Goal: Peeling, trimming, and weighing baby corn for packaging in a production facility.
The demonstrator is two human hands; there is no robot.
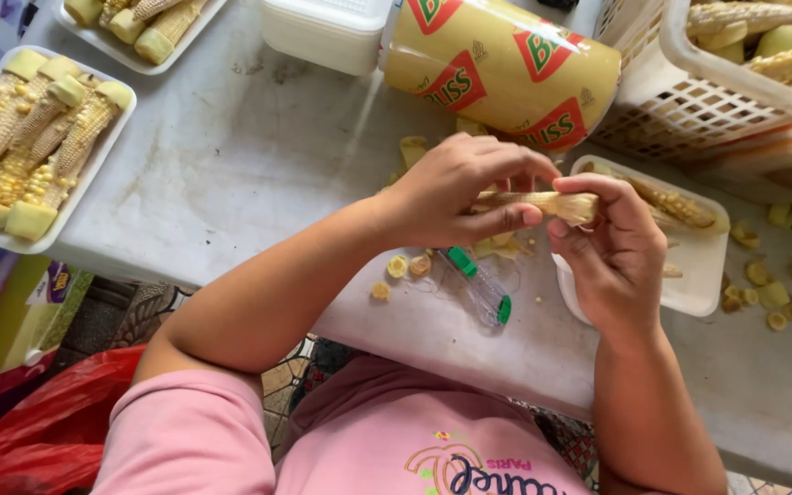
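Both my hands hold one pale yellow ear of corn (pixel 556 203) level above the white table (pixel 231 165). My left hand (pixel 456 188) is closed around its left part, fingers curled over the top. My right hand (pixel 611 252) grips its cut end with thumb and fingertips. Under my hands lies a clear peeler with green ends (pixel 480 286). Small cut corn discs (pixel 399 267) sit beside it. A white foam tray (pixel 703 266) holding one ear of corn lies under my right hand.
A foam tray of several trimmed corn ears (pixel 34 147) sits at the left, another (pixel 139 23) at the top. A yellow roll of wrap (pixel 506 69), a white plastic box (pixel 323 32) and a white basket of corn (pixel 735 82) stand behind. Corn scraps (pixel 767 289) lie at the right. A red bag (pixel 52 431) hangs below.
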